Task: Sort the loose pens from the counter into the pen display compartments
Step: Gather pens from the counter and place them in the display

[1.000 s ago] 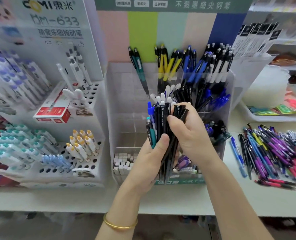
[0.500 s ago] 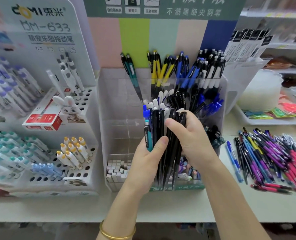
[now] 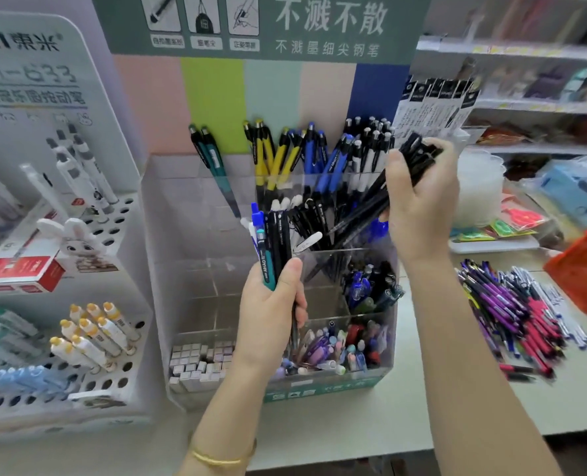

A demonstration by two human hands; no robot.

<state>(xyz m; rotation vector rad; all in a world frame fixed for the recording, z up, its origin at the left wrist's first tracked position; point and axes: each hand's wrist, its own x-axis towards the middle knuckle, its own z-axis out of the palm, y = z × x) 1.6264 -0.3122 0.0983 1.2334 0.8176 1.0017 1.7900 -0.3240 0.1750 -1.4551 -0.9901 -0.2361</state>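
My left hand (image 3: 268, 314) grips an upright bunch of mixed pens (image 3: 272, 242), black, blue and teal, in front of the clear tiered pen display (image 3: 196, 283). My right hand (image 3: 422, 204) is raised at the display's upper right and holds a slanted bundle of black pens (image 3: 385, 197), their tips pointing down into a middle-right compartment. The back row holds teal, yellow, blue and white pens. A heap of loose pens (image 3: 518, 314), purple, pink, blue and white, lies on the counter (image 3: 405, 407) to the right.
A white perforated pen stand (image 3: 96, 341) with a red box (image 3: 21, 273) and a rabbit figure fills the left. An orange basket (image 3: 584, 269) and a white tray with packets (image 3: 491, 242) sit at the right, shelves behind them.
My right hand has pulled the black pens out of the bunch in my left hand and carried them up and to the right. The view has shifted down and closer.
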